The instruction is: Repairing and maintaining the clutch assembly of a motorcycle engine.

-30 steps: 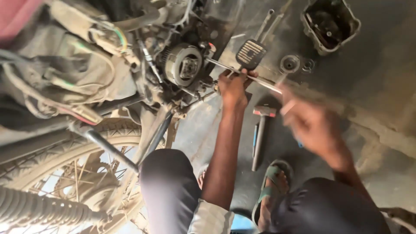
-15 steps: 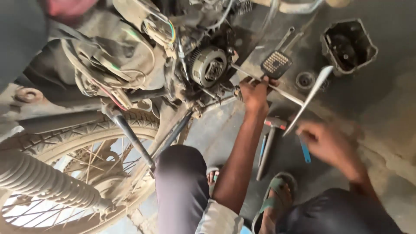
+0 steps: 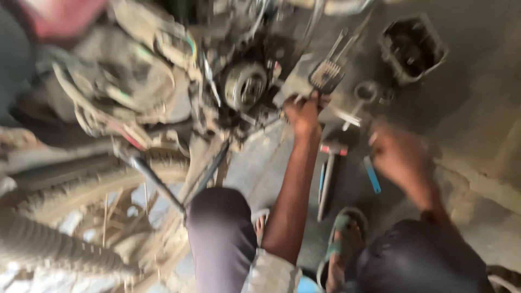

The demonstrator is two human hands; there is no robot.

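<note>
Grey concrete floor [image 3: 477,81] carries a dismantled motorcycle engine [image 3: 244,87], seen from above in a blurred frame. Left hand [image 3: 303,113] reaches forward with the arm extended and closes around a part at the right side of the engine, just below a black ribbed footrest [image 3: 327,76]; what the fingers clasp is too blurred to identify. Right hand [image 3: 399,154] hovers above the floor to the right of the left hand, apart from it, smeared by motion; whether it holds anything cannot be told. Between the two hands a thin metal rod [image 3: 347,115] projects from the engine toward the right. Below it a hammer [image 3: 328,179] lies on the floor, its head nearest the engine and its handle pointing toward the person. Just beside it, to the right, lies a blue-handled tool [image 3: 372,174]. A dark engine cover [image 3: 412,49] rests on the floor near the upper right corner, with a small metal ring [image 3: 366,91] between it and the engine. A spoked wheel [image 3: 81,217] occupies the lower left. The person's knees and a sandalled foot [image 3: 344,239] fill the lower edge.
</note>
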